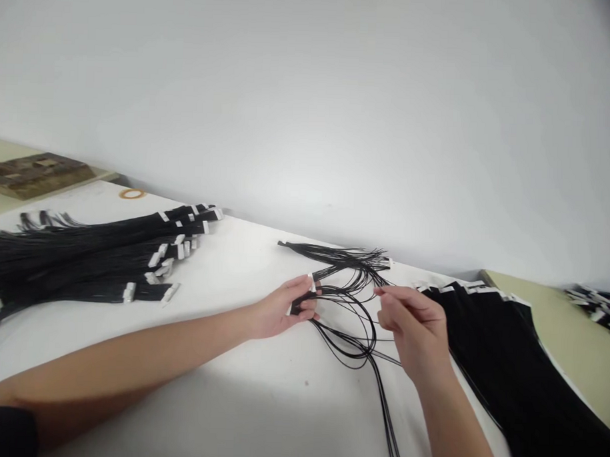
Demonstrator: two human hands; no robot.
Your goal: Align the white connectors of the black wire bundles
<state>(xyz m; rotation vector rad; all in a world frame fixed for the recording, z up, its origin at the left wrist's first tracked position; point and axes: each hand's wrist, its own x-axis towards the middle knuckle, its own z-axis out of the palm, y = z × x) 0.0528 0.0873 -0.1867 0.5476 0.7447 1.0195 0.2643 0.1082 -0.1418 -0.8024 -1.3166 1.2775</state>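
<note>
My left hand (287, 306) is closed around the end of a bundle of thin black wires (353, 350), with a small white connector (311, 282) showing at its fingertips. From there the wires loop to the right, and some run down towards the front edge of the view. To the right, my right hand (414, 319) is pinched, fingertips together beside the looped wires; what it holds, if anything, is too thin to make out. Behind both hands, another bunch of black wires (314, 252) lies on the white table (259, 400), fanned out at its right end.
Black wire bundles with white connectors (109, 248) spread over the left side. A wide black stack of wires (501, 349) lies at the right, and more connectors (600, 309) lie beyond it. A brown block (37, 174) and an orange ring (132, 194) are at the back left.
</note>
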